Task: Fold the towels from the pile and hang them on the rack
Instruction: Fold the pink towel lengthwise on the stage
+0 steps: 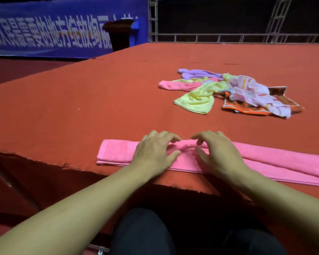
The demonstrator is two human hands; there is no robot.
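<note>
Here, a long pink towel (265, 161) lies folded into a narrow strip along the near edge of the red-covered tabletop (81, 100), running from left of centre off past the right border of the view. Both hands rest on its middle. The left hand (155, 151) lies palm down with its fingers (170, 137) bent over the far edge of the strip and the thumb laid on the cloth. The right hand (217, 153) sits just beside it, fingertips curled down at the far edge and thumb pointing inward. Between the two hands the cloth bunches into a small ridge (the fingertips nearly meet there). Whether either hand truly pinches the fabric or only presses on it is hard to judge from this angle; the fingers look loosely curved rather than clenched.

Well apart, farther back and to the right, the pile of towels (230, 91) lies loose on the same surface: a purple one (199, 73) at the back, another pink one (179, 85), a yellow one (197, 100) nearest, a pale striped one (254, 92) on top, and an orange patterned one (247, 108) beneath it.

Behind the tabletop hangs a blue banner (44, 34) with white characters, a dark pedestal (120, 34) in front of it, and a metal truss frame (210, 36) to the right. The person's dark trousers (145, 234) show at the bottom.
</note>
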